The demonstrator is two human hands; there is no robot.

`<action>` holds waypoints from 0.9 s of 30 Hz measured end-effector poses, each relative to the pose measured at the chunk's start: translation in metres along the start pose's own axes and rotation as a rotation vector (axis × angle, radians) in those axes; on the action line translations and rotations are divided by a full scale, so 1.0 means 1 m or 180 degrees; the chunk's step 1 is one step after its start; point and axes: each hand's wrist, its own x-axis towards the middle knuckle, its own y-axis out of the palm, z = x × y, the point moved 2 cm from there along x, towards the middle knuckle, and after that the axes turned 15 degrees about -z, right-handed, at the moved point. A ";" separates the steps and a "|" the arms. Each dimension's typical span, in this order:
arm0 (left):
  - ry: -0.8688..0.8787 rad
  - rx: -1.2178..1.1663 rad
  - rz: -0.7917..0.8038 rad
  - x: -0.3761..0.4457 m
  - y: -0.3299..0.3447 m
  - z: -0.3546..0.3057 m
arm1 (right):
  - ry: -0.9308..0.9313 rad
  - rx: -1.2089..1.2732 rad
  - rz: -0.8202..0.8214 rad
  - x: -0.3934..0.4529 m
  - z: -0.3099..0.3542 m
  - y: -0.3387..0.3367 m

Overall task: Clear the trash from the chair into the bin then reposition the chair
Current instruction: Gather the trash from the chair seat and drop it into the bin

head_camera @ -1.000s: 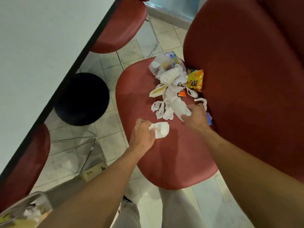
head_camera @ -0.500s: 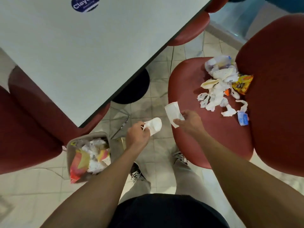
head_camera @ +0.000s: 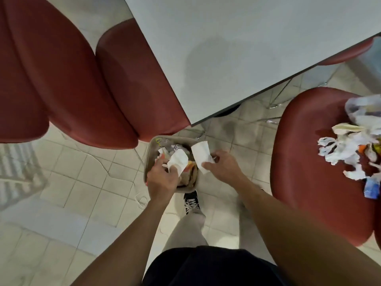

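I have both hands over the bin [head_camera: 148, 155] on the floor tiles. My left hand [head_camera: 162, 178] pinches a crumpled white paper [head_camera: 177, 162] above the bin's contents; my right hand [head_camera: 223, 165] pinches a flat white paper scrap [head_camera: 201, 155] over the bin's right rim. Well right of the bin, the red chair [head_camera: 309, 162] carries the remaining trash pile [head_camera: 348, 147] on its seat.

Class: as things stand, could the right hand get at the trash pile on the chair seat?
Probably, but not freely: the right hand pinches white paper over the bin; nothing blocks the trash pile.
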 end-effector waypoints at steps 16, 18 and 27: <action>-0.0025 0.0321 0.0577 0.028 0.007 0.003 | 0.0300 -0.0251 0.0304 0.003 0.027 0.032; 0.0107 0.0318 0.0647 0.027 0.012 -0.007 | 0.0333 -0.0190 0.0293 0.005 0.025 0.021; 0.0738 0.0550 0.0842 0.001 0.046 -0.065 | 0.0438 0.0000 0.0054 0.010 -0.010 -0.036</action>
